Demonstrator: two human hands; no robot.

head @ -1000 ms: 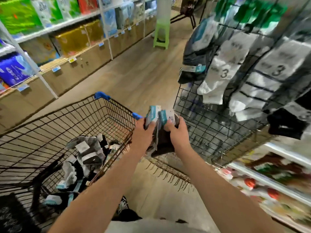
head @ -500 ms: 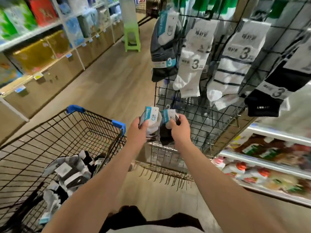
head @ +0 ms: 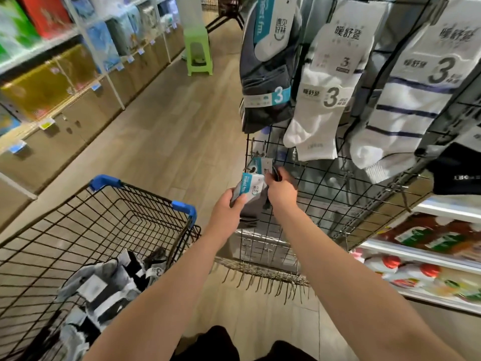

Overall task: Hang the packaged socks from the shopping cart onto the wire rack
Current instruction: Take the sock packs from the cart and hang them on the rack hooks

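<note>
Against the lower part of the black wire rack [head: 338,204], both hands hold sock packs up by their card headers. The left hand [head: 229,207] has its fingers closed around a pack of dark grey socks [head: 251,194]; its glossy white-and-teal card points up and far, while the soft knit hangs down, so the long axis runs roughly upright with a slight tilt. Just beside it, the right hand [head: 282,188] pinches a second pack [head: 263,165], its card top touching the grid near a thin metal hook. Higher on the rack hang a grey pack [head: 265,74], plain white socks [head: 325,100] and striped white socks [head: 406,105], toes down. At near left, the black wire shopping cart [head: 104,230] with blue plastic corners holds a loose heap of more packs [head: 104,290].
</note>
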